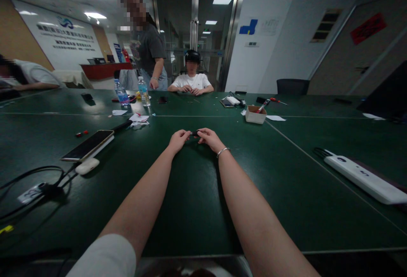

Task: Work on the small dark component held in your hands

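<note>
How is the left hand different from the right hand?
The right hand wears a thin silver bracelet at the wrist; the left hand wears none. The left arm shows a white sleeve near the camera; the right arm looks bare. Both hands pinch the same small dark thing.

White short sleeve [104, 256] on the left arm [143, 192], thin silver bracelet [222, 151] at the right wrist [218, 158].
</note>
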Demonstrator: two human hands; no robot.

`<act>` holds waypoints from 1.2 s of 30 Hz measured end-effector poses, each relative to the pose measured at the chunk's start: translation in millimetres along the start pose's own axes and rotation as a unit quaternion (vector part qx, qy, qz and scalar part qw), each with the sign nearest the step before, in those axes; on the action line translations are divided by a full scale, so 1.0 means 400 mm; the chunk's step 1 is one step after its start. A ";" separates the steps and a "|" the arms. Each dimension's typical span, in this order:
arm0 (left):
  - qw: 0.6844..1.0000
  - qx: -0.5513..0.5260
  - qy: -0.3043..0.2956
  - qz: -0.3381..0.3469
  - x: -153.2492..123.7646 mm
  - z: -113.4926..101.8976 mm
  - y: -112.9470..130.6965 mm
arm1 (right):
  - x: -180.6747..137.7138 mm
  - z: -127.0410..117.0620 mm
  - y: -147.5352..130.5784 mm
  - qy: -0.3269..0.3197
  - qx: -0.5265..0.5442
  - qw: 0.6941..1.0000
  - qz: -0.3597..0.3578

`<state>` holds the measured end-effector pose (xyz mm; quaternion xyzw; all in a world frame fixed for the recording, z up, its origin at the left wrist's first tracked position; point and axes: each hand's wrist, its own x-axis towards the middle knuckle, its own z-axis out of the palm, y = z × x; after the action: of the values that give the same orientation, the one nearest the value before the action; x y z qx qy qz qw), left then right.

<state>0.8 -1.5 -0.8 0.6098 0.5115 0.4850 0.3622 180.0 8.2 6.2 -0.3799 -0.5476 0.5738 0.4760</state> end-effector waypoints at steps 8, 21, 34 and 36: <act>0.996 -0.068 -0.009 0.048 -0.015 -0.001 0.022 | -0.008 0.008 -0.012 0.017 0.001 1.000 0.016; 0.997 -0.076 0.011 0.023 -0.014 0.001 0.022 | -0.001 0.007 -0.007 0.018 -0.009 1.000 0.018; 0.995 -0.094 -0.002 0.032 -0.020 -0.004 0.033 | -0.004 0.009 -0.009 0.017 -0.007 1.000 0.013; 0.994 -0.101 -0.009 0.042 -0.021 -0.004 0.034 | -0.004 0.009 -0.009 0.016 -0.007 1.000 0.012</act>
<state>2.7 -12.6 10.4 0.5953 0.4309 0.5434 0.4057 177.5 5.5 9.9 -0.3992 -0.5392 0.5695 0.4750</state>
